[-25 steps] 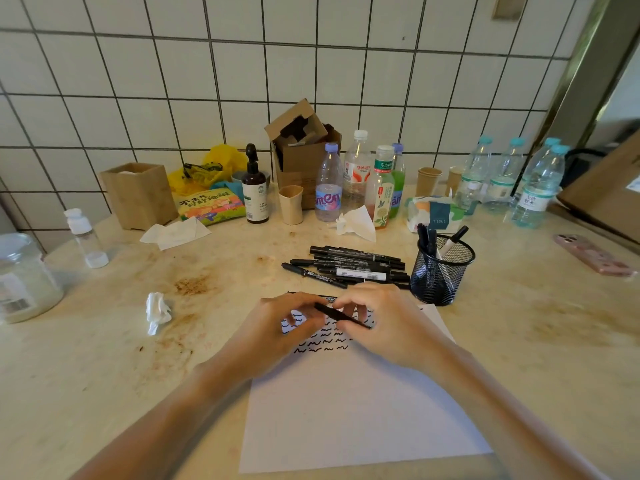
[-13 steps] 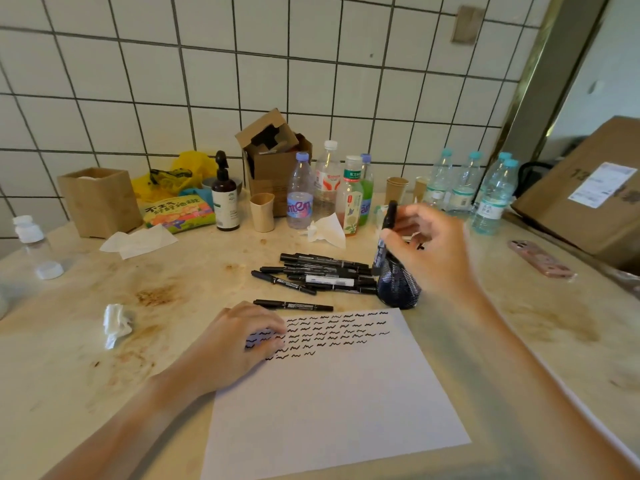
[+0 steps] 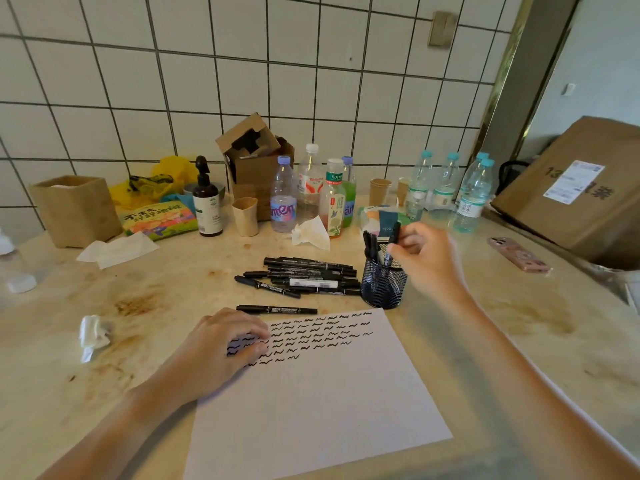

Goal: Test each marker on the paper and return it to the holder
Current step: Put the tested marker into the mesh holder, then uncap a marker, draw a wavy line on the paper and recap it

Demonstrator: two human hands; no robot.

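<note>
Head view looks down on a stained tabletop where the right hand pinches a black marker between thumb and fingers, nearly upright, its lower end already inside the mesh holder with a few others. The left hand lies flat, fingers relaxed, on the upper left corner of the paper, across rows of black squiggles.

A single marker lies just beyond the paper's top edge, long axis running left to right, close in front of the left hand's fingertips and well nearer to it than to the right hand. Behind it sits the pile of markers, lying the same way, just left of the holder.

Readable writing is sparse: "TWIN MARKER" on the single marker's barrel, large purple letters like "men" on a water bottle, and "TISSU" on the tissue pack behind the holder. Other labels are too small to read.
</note>
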